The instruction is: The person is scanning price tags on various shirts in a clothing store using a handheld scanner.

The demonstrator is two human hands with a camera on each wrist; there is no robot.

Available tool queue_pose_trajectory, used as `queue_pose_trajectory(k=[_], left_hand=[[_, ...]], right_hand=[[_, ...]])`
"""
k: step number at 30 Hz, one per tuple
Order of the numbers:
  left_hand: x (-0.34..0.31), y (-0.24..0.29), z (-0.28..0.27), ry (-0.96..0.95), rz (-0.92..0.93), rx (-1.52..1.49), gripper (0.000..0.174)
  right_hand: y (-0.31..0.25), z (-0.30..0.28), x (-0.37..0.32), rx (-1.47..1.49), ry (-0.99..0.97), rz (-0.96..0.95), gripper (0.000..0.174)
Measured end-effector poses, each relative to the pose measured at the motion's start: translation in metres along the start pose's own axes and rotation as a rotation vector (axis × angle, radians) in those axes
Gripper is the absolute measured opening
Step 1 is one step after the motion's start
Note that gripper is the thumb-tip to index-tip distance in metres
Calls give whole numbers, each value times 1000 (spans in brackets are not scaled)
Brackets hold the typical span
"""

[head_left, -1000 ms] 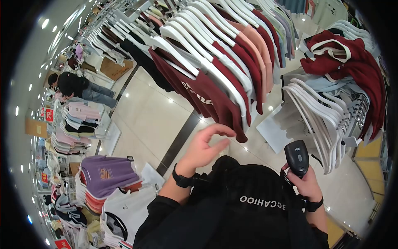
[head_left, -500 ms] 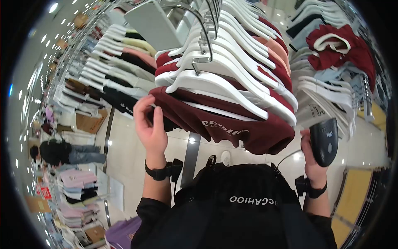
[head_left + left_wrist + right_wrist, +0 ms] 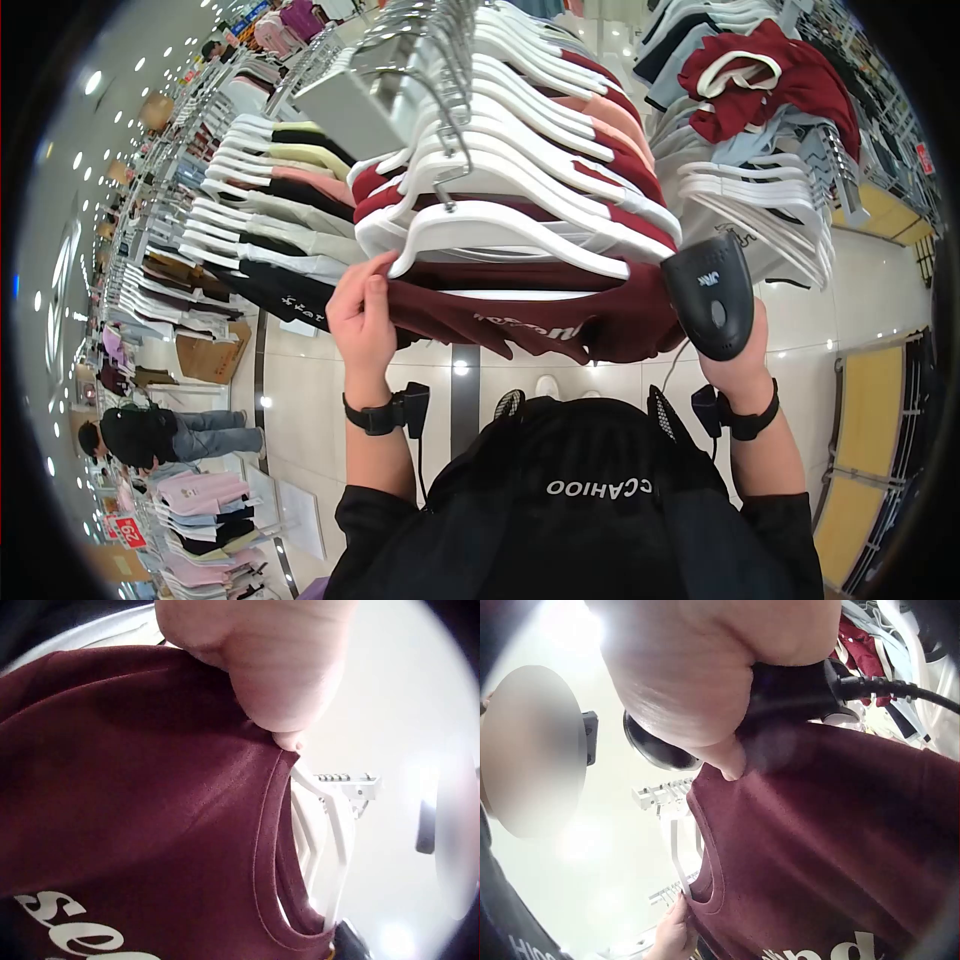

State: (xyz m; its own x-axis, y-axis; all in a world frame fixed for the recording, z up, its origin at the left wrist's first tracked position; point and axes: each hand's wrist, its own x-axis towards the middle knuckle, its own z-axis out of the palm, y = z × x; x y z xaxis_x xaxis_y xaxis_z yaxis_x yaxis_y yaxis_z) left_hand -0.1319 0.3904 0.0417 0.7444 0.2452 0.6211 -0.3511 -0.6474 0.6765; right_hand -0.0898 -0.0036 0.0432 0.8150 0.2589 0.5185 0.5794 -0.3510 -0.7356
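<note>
A maroon sweatshirt (image 3: 450,306) with white lettering hangs from a white hanger (image 3: 510,228) at the near end of the rack. My left hand (image 3: 362,318) pinches its left-side shoulder; in the left wrist view the thumb lies on the cloth beside the neckline (image 3: 270,847). My right hand (image 3: 738,365) grips a black barcode scanner (image 3: 715,305) with a cord (image 3: 885,688). In the right wrist view, that hand's thumb tip rests against the other shoulder of the sweatshirt. The fingers behind the cloth are hidden.
Many white hangers with maroon, peach and pale tops line the rack (image 3: 345,100) behind. To the right, a second rack (image 3: 845,180) bears a heaped dark red garment (image 3: 750,80). A person (image 3: 145,437) in dark clothes stands at far left. Tiled floor (image 3: 620,372) shows below.
The view has turned to face the rack end. My left hand has gone from hanging free to pinching the sweatshirt's shoulder. My right hand has brought the scanner in to its other shoulder.
</note>
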Motion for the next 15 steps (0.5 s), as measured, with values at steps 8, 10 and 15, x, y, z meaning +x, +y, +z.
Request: queue_pose_trajectory(k=[8,10,15], left_hand=[[3,-12,-6,-16,-195,-182,30],[0,-27,-13,-58,-318,-278,30],[6,-38,-10,-74,-322,-397,30]], right_hand=[[-12,-8,5,11,23,-9,31],[-2,-11,-1,-124,-47,-74,39],[-11,-5,-2,-123,120,224,28]])
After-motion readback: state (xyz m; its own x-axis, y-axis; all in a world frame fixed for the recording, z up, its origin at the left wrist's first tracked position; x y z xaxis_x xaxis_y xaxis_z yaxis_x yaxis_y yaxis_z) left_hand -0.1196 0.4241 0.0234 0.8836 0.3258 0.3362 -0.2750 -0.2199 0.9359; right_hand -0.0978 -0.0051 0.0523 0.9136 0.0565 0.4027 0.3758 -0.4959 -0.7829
